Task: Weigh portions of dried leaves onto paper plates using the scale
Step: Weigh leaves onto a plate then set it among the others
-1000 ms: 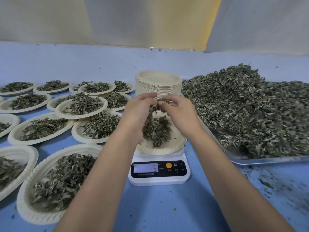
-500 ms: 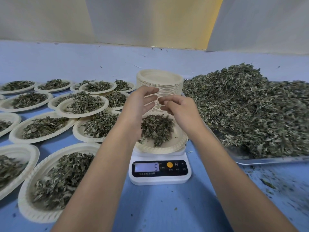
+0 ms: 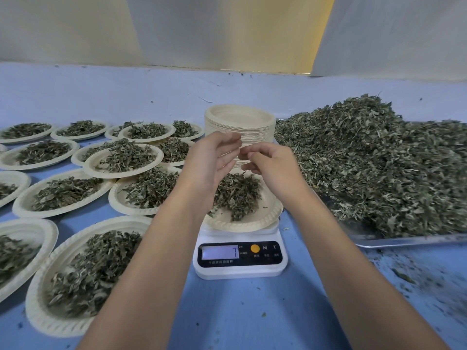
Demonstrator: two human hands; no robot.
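Observation:
A white digital scale (image 3: 240, 258) stands on the blue table with a paper plate (image 3: 267, 215) on it, and its display reads 7. A small heap of dried leaves (image 3: 237, 193) lies on that plate. My left hand (image 3: 209, 160) hovers above the plate with its fingers loosely spread and empty. My right hand (image 3: 270, 162) is beside it, fingers curled, fingertips near the left hand; I see no leaves in it. A large pile of dried leaves (image 3: 374, 162) fills a metal tray (image 3: 404, 239) to the right.
A tall stack of empty paper plates (image 3: 240, 127) stands just behind the scale. Several filled plates (image 3: 123, 160) cover the table's left side, one close at front left (image 3: 58, 317). Leaf crumbs litter the table at right. A pale wall runs along the back.
Both hands dropped the leaves they held onto the plate and now hover empty. The scale reading went from 5 to 7.

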